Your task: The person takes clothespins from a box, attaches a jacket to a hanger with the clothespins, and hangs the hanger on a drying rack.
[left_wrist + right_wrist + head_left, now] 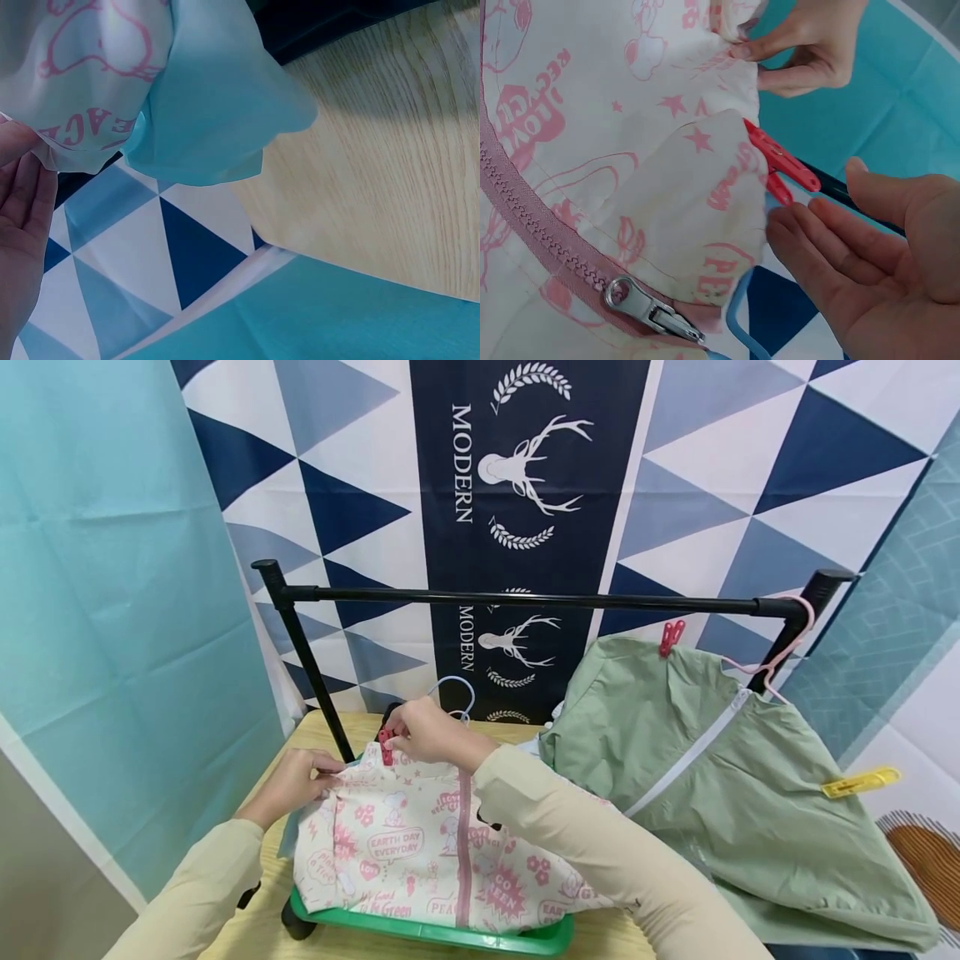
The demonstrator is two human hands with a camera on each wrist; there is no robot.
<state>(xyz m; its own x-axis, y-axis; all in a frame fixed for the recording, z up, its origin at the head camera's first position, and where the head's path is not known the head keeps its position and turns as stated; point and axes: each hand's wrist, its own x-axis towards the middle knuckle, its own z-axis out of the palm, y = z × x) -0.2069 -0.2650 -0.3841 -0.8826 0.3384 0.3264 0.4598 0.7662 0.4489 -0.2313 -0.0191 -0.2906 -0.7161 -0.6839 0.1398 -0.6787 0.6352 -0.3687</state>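
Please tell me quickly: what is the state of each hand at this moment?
Left hand: closed, pinching the edge of the printed garment.
Right hand: open beside the red clothespin, not holding it.

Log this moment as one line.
left hand: pinches printed jacket | right hand: beside red clip, thumb and fingers apart | red clip: on printed jacket | green jacket: on pink hanger

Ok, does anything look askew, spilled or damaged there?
The green jacket looks askew: one shoulder sits lower on the pink hanger. The backdrop also has its deer print running sideways. The printed jacket shows no plain damage; nothing looks spilled.
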